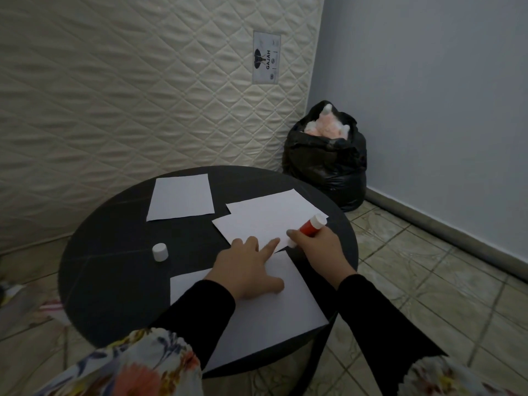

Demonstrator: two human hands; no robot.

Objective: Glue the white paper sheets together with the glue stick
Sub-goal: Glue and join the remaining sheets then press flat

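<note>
**Glue stick at the corner of the sheets on the round surface**

The right hand (pixel 317 247) grips a red glue stick (pixel 310 226), fingers curled round its barrel, the white end of the stick pointing up and away and its lower end down at the near corner of the middle paper sheet (pixel 257 224). That sheet overlaps another white sheet (pixel 274 202) lying just behind it. The left hand (pixel 248 267) lies flat with fingers straight and spread, its fingertips pressing the middle sheet's near edge, its palm and thumb resting on the nearest sheet (pixel 274 315), which hangs slightly over the edge of the dark round surface (pixel 114 275). A fourth sheet (pixel 181 197) lies apart at the far left. The white cap (pixel 160 252) stands upright on the surface, left of the hands. Behind stand a quilted mattress (pixel 128 95) and a black bag (pixel 328 161) in the corner.
</note>
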